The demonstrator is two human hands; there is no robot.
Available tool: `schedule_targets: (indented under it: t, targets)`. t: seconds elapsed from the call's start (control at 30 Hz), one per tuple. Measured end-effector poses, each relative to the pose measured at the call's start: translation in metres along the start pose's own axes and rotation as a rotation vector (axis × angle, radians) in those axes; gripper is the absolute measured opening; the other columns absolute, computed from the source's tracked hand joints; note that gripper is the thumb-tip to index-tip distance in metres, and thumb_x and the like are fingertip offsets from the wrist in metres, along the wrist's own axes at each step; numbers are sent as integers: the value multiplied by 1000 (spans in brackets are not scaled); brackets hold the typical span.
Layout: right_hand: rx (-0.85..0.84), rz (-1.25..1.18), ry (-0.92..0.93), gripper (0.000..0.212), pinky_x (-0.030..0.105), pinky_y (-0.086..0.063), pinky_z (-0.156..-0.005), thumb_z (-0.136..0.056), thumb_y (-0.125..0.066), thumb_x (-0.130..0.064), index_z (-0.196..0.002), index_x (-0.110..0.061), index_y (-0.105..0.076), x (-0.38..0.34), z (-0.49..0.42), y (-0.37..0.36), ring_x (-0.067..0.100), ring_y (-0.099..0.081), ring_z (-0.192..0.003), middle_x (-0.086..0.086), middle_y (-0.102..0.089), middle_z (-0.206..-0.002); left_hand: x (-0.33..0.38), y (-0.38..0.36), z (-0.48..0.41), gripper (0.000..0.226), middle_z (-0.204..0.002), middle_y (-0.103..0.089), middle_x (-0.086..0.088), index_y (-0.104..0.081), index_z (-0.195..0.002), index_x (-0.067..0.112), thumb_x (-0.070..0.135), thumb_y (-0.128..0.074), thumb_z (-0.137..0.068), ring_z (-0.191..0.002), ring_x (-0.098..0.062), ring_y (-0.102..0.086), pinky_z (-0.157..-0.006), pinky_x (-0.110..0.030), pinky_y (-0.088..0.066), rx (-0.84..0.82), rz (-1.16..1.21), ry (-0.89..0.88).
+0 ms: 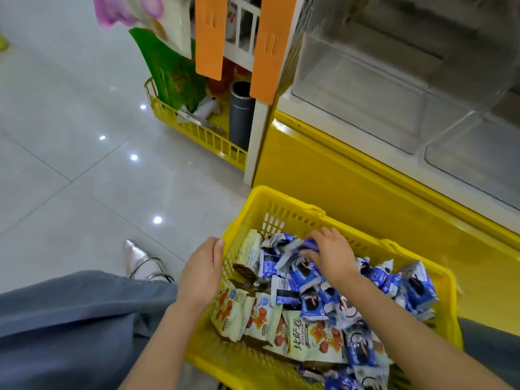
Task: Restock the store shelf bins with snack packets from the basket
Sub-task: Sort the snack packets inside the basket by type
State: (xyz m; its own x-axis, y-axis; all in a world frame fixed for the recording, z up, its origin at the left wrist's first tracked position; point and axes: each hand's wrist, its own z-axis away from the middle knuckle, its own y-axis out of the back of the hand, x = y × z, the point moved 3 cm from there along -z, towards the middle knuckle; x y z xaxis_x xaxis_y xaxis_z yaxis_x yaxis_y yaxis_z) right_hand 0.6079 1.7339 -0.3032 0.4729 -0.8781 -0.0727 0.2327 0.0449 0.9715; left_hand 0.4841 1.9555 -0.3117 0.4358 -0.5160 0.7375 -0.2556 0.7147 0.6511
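Note:
A yellow plastic basket (284, 205) stands on the floor against the yellow shelf base, full of snack packets. Blue-and-white packets (309, 288) fill its middle and right; pale green packets with orange print (264, 319) lie at its near left. My right hand (330, 253) reaches into the far part of the pile, its fingers curled round several blue packets. My left hand (202, 270) holds the basket's left rim, thumb over the edge. Clear plastic shelf bins (363, 102) sit above the base at upper right and look bare inside.
A low yellow wire rack (197, 130) at the shelf's end holds a green bag, a grey cylinder and small items. Orange panels (270, 46) hang on the shelf end. Glossy grey floor tiles spread to the left. My grey trouser leg and silver shoe (140, 260) are beside the basket.

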Motion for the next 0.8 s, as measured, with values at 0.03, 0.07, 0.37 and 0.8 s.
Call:
schedule_targets:
  t: [0.03, 0.07, 0.37, 0.8]
  targets:
    - [61, -90, -23, 33, 29, -37, -79, -91, -50, -48, -102, -17, -55, -3, 5, 8, 19, -46, -98, 1, -56, -97, 4, 2, 2, 23, -92, -53, 9, -54, -102, 22, 33, -33, -99, -85, -11, -52, -70, -26, -37, 75, 0, -13]
    - [108, -207, -61, 34, 29, -37, -70, -90, -50, -49, -88, -16, -52, -5, 11, 17, 18, -47, -87, 1, -53, -83, 11, 4, 4, 21, -98, -49, 9, -52, -112, 20, 26, -38, -98, -90, -10, -50, -74, -25, -37, 156, 5, -46]
    - [-147, -1064, -137, 28, 27, -48, -63, -94, -52, -30, -86, -3, -49, -47, 52, 24, 25, -49, -64, 16, -49, -72, 66, -45, 40, 30, -115, -62, 5, -51, -119, 26, 39, -50, -92, -91, -5, -66, -69, -20, -54, -532, 723, 220]
    - [89, -329, -550, 52, 30, -37, -93, -88, -61, -36, -120, 0, -40, 25, 17, -14, 26, -41, -112, 17, -42, -121, 44, -34, 34, 15, -96, -66, 11, -52, -98, 34, 21, -56, -92, -76, -3, -69, -60, -20, -55, -309, 755, 285]
